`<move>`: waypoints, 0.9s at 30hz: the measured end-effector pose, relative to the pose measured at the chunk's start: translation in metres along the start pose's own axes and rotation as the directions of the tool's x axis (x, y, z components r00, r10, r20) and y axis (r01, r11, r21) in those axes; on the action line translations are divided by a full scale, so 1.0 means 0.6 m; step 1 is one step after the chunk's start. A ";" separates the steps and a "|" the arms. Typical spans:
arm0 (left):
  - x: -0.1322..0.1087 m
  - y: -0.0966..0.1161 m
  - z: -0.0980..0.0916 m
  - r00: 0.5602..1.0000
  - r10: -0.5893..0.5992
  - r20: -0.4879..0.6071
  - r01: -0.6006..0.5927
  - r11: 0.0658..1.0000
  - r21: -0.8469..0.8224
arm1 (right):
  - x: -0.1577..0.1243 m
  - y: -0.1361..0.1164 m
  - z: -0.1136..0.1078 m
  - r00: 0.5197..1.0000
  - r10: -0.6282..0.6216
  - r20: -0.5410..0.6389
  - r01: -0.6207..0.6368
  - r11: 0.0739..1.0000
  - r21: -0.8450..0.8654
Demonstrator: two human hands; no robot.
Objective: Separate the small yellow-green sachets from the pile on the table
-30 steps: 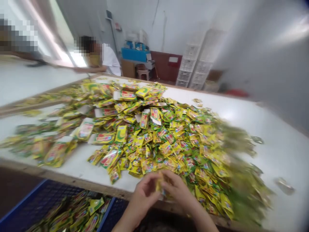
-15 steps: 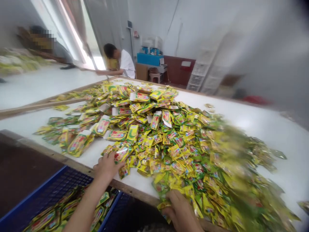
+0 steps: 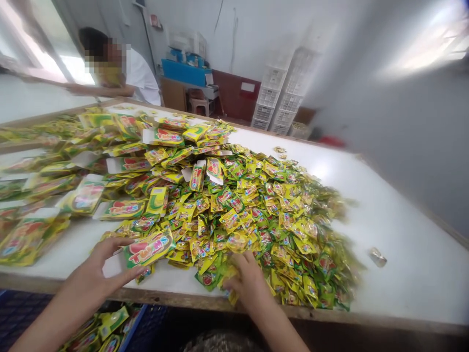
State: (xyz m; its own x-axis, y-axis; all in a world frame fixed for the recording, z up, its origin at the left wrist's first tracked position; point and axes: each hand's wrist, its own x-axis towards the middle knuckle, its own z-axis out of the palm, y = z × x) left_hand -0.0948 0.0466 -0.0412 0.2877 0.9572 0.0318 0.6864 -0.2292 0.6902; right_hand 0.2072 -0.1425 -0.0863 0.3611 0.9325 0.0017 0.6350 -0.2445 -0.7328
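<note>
My left hand (image 3: 106,266) grips a small yellow-and-green carton (image 3: 150,248) between thumb and fingers, just above the table's near edge. Its printed face is up, and a white flap shows at the end by my palm. My right hand (image 3: 249,281) has its fingers curled at the front of a heap of small yellow-and-green sachets (image 3: 256,210). A few sachets (image 3: 229,278) lie in and beside those fingers; how many are held is hidden. More cartons (image 3: 124,209), several with white flaps standing out, are piled to the left of the sachets.
A wooden rim (image 3: 176,298) borders the white table (image 3: 399,254). Below it at left, a blue crate (image 3: 132,327) holds more cartons. One loose sachet (image 3: 377,256) lies at right. A person in white (image 3: 142,73) leans over the far side. White crates (image 3: 269,98) are stacked behind.
The view has swung right, so the piles appear further left. My left hand now shows the carton more fully, tilted up. My right hand stays among the sachets, its fingers curled in further.
</note>
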 end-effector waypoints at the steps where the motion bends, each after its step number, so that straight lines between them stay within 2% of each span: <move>1: 0.000 0.009 0.001 0.999 -0.013 0.039 0.012 1.000 0.012 | -0.007 -0.005 -0.001 0.999 0.029 -0.036 -0.030 0.998 -0.048; 3: -0.002 0.027 0.007 0.996 -0.036 0.080 0.035 0.999 0.011 | -0.023 -0.011 -0.001 0.991 0.081 -0.107 -0.094 0.989 -0.116; 5: -0.004 0.044 0.021 0.996 -0.034 0.087 0.035 0.999 -0.012 | -0.039 -0.011 -0.001 0.984 0.120 -0.130 -0.135 0.984 -0.113; 7: -0.008 0.059 0.043 0.996 -0.003 0.086 0.006 0.999 -0.043 | -0.050 -0.008 0.000 0.984 0.150 -0.096 -0.152 0.988 -0.022; 10: -0.014 0.071 0.077 0.993 0.052 0.109 -0.042 0.995 -0.091 | -0.052 -0.002 0.002 0.985 0.172 -0.007 -0.166 0.963 0.214; 13: -0.018 0.074 0.091 0.989 0.070 0.131 -0.057 0.993 -0.102 | -0.038 0.002 0.006 0.981 0.193 0.018 -0.188 0.921 0.341; 16: -0.017 0.082 0.085 0.981 0.121 0.149 -0.102 0.986 -0.130 | -0.020 0.006 0.015 0.978 0.208 0.006 -0.202 0.941 0.271; 19: -0.016 0.104 0.087 0.950 0.167 0.264 -0.119 0.975 -0.188 | -0.009 0.005 0.021 0.976 0.214 -0.039 -0.208 0.970 0.125; 22: -0.023 0.130 0.113 0.931 0.126 0.342 0.014 0.926 -0.378 | -0.007 -0.001 0.022 0.988 0.124 -0.093 -0.125 0.992 -0.007; 25: -0.037 0.136 0.157 0.944 0.036 0.327 0.196 0.737 -0.647 | -0.014 -0.001 0.026 0.996 0.022 -0.089 -0.031 0.995 -0.097; 27: -0.047 0.129 0.184 0.947 -0.050 0.317 0.275 0.635 -0.722 | -0.021 0.005 0.030 0.998 -0.004 -0.062 -0.002 0.996 -0.092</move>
State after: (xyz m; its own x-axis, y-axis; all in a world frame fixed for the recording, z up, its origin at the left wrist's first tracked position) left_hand 0.0238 -0.0177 -0.0687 0.4493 0.8622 -0.2337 0.0332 0.2453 0.9689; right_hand 0.1925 -0.1501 -0.1007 0.3999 0.9154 0.0468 0.6945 -0.2693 -0.6672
